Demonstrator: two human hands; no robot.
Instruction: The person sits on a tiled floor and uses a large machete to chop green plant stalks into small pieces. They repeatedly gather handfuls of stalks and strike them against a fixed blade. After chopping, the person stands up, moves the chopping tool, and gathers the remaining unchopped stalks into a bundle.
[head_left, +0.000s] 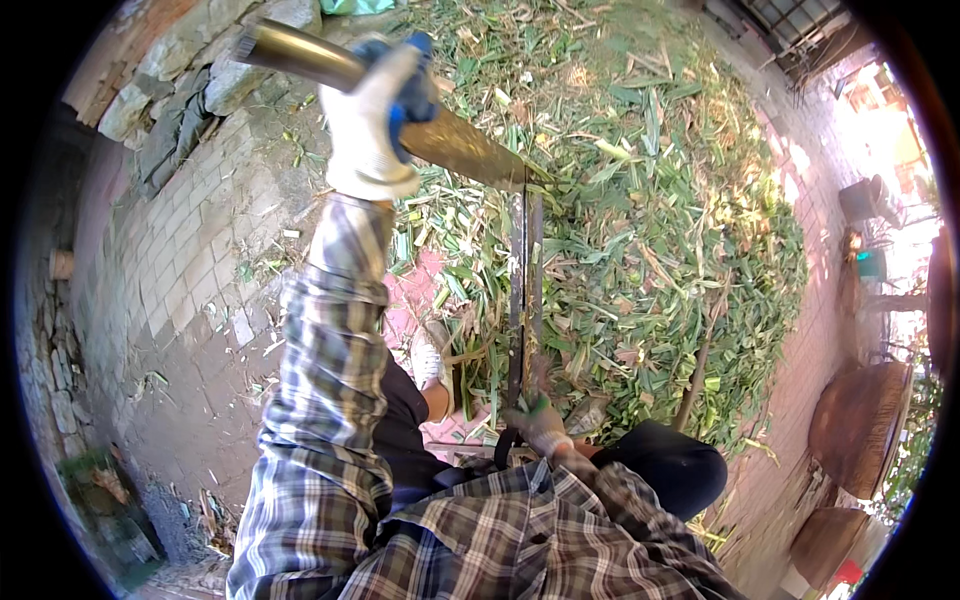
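My left hand (375, 112), in a white and blue work glove, grips the round metal handle (307, 56) of a long fodder-chopper blade (465, 146). The blade slants down to the right, its far end at the top of a narrow slotted chopper bed (525, 277). My right hand (541, 427), gloved and blurred, is low at the bed's near end, in front of my body; whether it holds something is unclear. Chopped green leaves and stalks (637, 262) lie around the bed, mostly to its right.
A shoe (429, 360) stands left of the bed. A wooden stick (701, 360) lies on the cuttings. Paving bricks (187, 240) spread to the left, with stones (229, 79) and dark cloth (176, 131) at upper left. Large brown round objects (859, 427) stand at far right.
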